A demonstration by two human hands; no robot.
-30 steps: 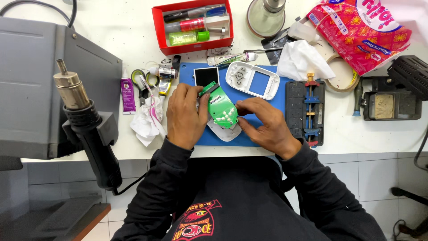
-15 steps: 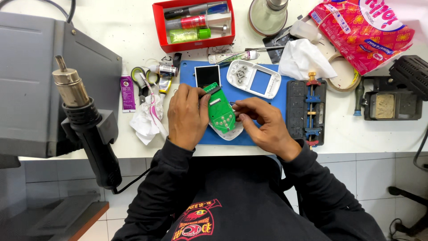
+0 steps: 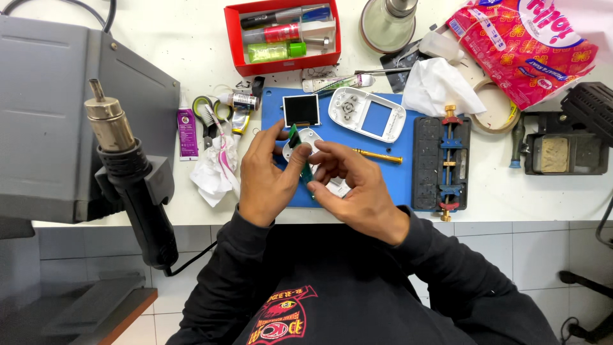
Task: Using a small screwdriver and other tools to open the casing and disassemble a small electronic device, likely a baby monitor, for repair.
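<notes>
Both my hands hold a small green circuit board (image 3: 300, 153) on edge above a blue work mat (image 3: 389, 182). My left hand (image 3: 265, 176) grips its left side with thumb and fingers. My right hand (image 3: 354, 185) pinches its lower right edge. A white plastic shell piece (image 3: 306, 137) lies under the board, partly hidden by my fingers. On the mat behind lie a small square dark screen (image 3: 301, 110), a white phone front cover (image 3: 367, 114) and a yellow-handled screwdriver (image 3: 378, 155).
A hot air gun (image 3: 128, 172) stands in its holder on a grey station (image 3: 57, 121) at the left. A red tray (image 3: 283, 32) of tubes, a black board clamp (image 3: 442, 163), white tissue (image 3: 440, 89), a red bag (image 3: 530, 45), scissors (image 3: 211, 115) and a tape roll (image 3: 495, 105) surround the mat.
The green board was lying flat and face-up between my hands; it is now turned on edge and lifted slightly. My right hand moved up to its lower end.
</notes>
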